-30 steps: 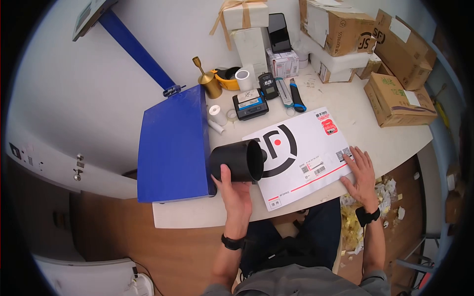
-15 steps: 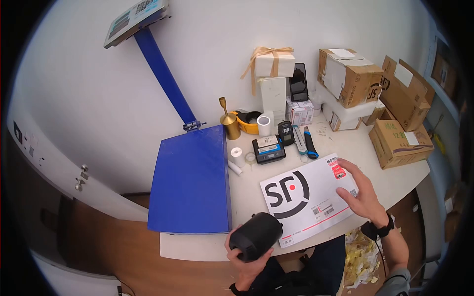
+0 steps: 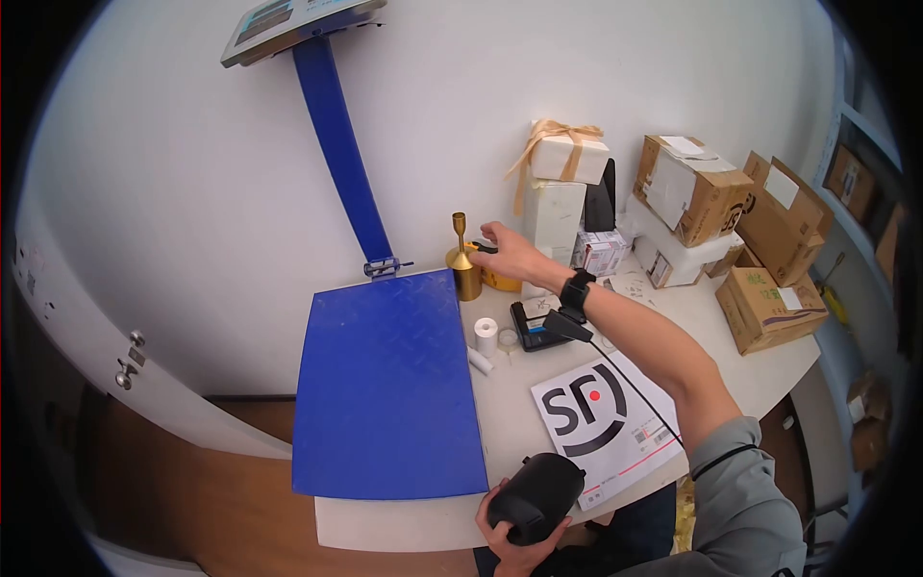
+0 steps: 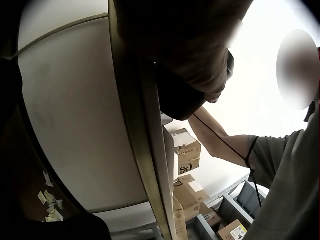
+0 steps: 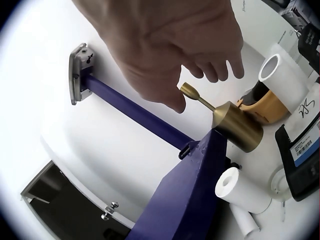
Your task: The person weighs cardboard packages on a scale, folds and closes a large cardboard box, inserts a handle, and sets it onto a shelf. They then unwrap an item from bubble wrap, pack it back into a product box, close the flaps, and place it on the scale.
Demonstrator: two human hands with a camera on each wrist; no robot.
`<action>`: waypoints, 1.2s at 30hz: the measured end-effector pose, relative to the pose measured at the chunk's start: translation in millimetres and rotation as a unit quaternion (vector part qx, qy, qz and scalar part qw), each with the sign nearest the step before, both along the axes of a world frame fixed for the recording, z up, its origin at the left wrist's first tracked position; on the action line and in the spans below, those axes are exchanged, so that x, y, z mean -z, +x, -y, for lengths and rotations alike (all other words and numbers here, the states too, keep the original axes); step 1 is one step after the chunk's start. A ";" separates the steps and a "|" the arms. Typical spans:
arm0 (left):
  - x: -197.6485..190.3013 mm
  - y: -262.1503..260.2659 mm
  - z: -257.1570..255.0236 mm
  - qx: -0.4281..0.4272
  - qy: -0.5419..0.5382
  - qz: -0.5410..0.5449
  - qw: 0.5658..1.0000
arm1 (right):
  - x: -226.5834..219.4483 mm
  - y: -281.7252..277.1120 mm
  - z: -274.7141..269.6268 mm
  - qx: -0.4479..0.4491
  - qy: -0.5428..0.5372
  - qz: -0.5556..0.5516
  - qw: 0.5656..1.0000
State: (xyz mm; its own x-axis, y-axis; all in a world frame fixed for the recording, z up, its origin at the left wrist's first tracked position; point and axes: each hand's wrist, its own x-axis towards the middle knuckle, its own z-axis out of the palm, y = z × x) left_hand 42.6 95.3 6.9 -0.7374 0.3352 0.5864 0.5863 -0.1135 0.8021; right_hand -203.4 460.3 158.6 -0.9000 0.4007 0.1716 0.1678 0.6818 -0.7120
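Observation:
The left hand (image 3: pixel 514 543) grips a black cylindrical container (image 3: pixel 540 492) at the table's front edge, fingers round its lower end. In the left wrist view that hand (image 4: pixel 195 50) is dark against the black container (image 4: pixel 180 97). Beyond the blue scale, the right hand (image 3: pixel 519 258) is beside the gold bottle-shaped object (image 3: pixel 467 277). The right wrist view shows the right hand (image 5: pixel 175 55) with fingers extended and parted near the narrow neck of the gold object (image 5: pixel 237 125), holding nothing. A white SF envelope (image 3: pixel 601 423) lies flat on the table, partly covered by the right arm.
A blue platform scale (image 3: pixel 385 385) takes up the left side. Behind the envelope are a label printer (image 3: pixel 538 322), a paper roll (image 3: pixel 486 335) and a yellow tape dispenser (image 3: pixel 500 278). Cardboard boxes (image 3: pixel 769 308) stand at the right, and a ribboned white box (image 3: pixel 567 159) at the back.
The right hand has left the envelope and reached across to the gold object. The left hand has brought the black container down to the table's front edge and tilted it. The head view has shifted.

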 end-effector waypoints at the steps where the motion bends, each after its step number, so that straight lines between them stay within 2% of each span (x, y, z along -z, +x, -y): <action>1: -2.8 -0.4 -0.7 0.002 -0.010 -0.002 1.000 | 2.5 -12.9 0.7 0.025 0.007 0.000 1.000; 2: -13.2 -0.4 -2.9 0.003 -0.007 -0.003 1.000 | 7.2 -23.5 1.7 0.025 0.009 -0.001 1.000; 4: -28.9 2.7 -10.4 -0.075 0.019 -0.073 0.994 | 19.5 -41.3 0.5 0.041 -0.045 -0.049 0.997; 8: -2.3 6.2 -9.0 -0.048 0.062 -0.016 0.997 | 39.2 -61.6 -13.1 0.016 -0.107 -0.069 0.992; 10: 4.2 2.4 -5.8 -0.006 0.032 -0.013 0.999 | 34.0 -58.2 -11.6 0.002 -0.107 -0.006 0.994; 11: 7.7 1.7 -5.4 -0.003 0.030 -0.008 1.000 | 30.6 -51.9 -6.3 0.005 -0.110 -0.002 0.994; 12: 10.3 2.5 -5.0 -0.003 0.036 -0.011 0.999 | 28.9 -43.4 -0.3 0.021 -0.054 -0.051 0.997; 14: 1.2 -1.1 -8.1 -0.001 0.057 -0.024 0.998 | 25.4 -24.1 2.4 0.018 0.019 -0.104 0.994; 19: -26.5 0.0 -7.6 0.010 0.014 -0.067 0.998 | -4.6 38.5 -1.0 0.000 0.019 -0.056 0.998; 22: -50.5 0.5 -17.3 -0.050 -0.066 -0.148 0.985 | -22.7 82.7 0.1 -0.030 0.024 -0.063 0.997; 24: -65.7 -4.7 -20.0 -0.075 -0.136 -0.142 0.978 | -39.2 120.3 9.1 -0.033 0.031 -0.059 0.997; 26: -64.3 -5.8 -27.1 -0.101 -0.173 -0.140 0.970 | -24.3 149.9 5.4 -0.037 0.040 -0.059 0.997; 27: -61.6 -7.3 -30.0 -0.109 -0.191 -0.140 0.965 | -24.7 172.8 10.1 -0.060 0.003 -0.060 0.996; 29: -54.9 -7.1 -37.6 -0.100 -0.168 -0.094 0.976 | -25.5 218.3 30.0 -0.043 -0.049 -0.021 0.998; 32: -52.5 -3.2 -41.8 -0.100 -0.177 -0.040 0.978 | -1.6 277.4 58.3 -0.087 -0.118 0.002 0.989; 34: -53.4 0.6 -43.3 -0.071 -0.164 0.090 0.980 | 2.8 303.2 90.5 -0.115 -0.126 0.016 0.985; 35: -47.0 2.6 -44.3 -0.075 -0.169 0.087 0.979 | 3.0 310.7 106.2 -0.124 -0.129 0.032 0.983; 36: -35.8 4.0 -47.1 -0.077 -0.127 0.093 0.985 | 4.0 314.1 120.5 -0.135 -0.103 0.035 0.985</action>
State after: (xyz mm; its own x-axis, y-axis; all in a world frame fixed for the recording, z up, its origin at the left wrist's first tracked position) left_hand 46.5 142.5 42.7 -0.8771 0.3302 0.3487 0.4220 0.1836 0.8878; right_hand 110.7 339.8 154.7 -0.9852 0.1652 0.0448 0.0545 0.5513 -0.8326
